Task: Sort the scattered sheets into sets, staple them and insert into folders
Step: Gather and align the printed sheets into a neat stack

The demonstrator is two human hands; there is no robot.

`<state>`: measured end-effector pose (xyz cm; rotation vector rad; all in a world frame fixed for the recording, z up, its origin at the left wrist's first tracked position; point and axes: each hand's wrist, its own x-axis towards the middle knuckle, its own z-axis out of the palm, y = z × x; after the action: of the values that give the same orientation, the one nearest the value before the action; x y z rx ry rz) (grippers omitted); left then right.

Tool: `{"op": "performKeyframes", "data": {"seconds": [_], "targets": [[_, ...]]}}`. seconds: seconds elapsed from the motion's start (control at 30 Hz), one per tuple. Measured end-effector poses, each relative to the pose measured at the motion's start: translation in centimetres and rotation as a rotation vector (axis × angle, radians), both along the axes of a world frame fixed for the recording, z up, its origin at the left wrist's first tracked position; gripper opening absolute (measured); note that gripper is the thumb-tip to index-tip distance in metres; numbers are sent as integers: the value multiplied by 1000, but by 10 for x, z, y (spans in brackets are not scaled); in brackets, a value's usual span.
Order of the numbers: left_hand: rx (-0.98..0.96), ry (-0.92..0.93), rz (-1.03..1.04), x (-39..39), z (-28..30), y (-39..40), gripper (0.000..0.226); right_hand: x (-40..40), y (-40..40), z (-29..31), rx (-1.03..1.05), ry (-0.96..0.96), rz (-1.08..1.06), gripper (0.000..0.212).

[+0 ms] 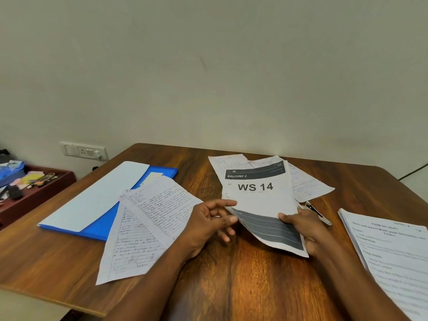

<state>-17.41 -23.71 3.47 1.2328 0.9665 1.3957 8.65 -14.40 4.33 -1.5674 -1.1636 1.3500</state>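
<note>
A printed sheet marked "WS 14" (259,200) is lifted off the wooden table (243,274) in the middle of the view. My right hand (301,225) grips its lower right edge. My left hand (208,223) touches its left edge with thumb and fingers spread. More printed sheets (305,184) lie under and behind it. Handwritten lined sheets (148,223) lie to the left, overlapping a blue folder (102,225) with a white sheet (97,195) on it. A metal stapler (318,213) lies just beyond my right hand. A stack of typed pages (391,253) sits at the right.
A dark red tray (39,191) with small stationery stands on a lower surface at the left. A wall socket (84,151) is on the wall behind the table's far left corner. A dark cable (414,171) runs off at the far right.
</note>
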Motion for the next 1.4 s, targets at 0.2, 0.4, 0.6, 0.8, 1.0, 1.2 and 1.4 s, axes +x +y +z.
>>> {"op": "performKeyframes", "data": {"seconds": [0.2,0.4,0.6,0.8,1.0,1.2,1.4], "targets": [[49,114,79,4,-4,3,40,-6,-2,-2,37,-57,15,17],[60,153,96,5,-9,5,49,-6,-4,-1,53,-43,11,21],[76,217,121,4,-12,5,50,-7,-5,0,51,-4,3,19],[98,264,151,5,-11,3,56,-4,-1,-1,39,55,-53,20],[101,296,200,4,-12,4,71,-3,-3,0,41,122,-97,18],[85,335,229,2,-14,6,78,-3,-5,1,55,156,-117,14],[77,364,249,2,-15,7,78,-4,-7,2,77,204,-113,12]]}}
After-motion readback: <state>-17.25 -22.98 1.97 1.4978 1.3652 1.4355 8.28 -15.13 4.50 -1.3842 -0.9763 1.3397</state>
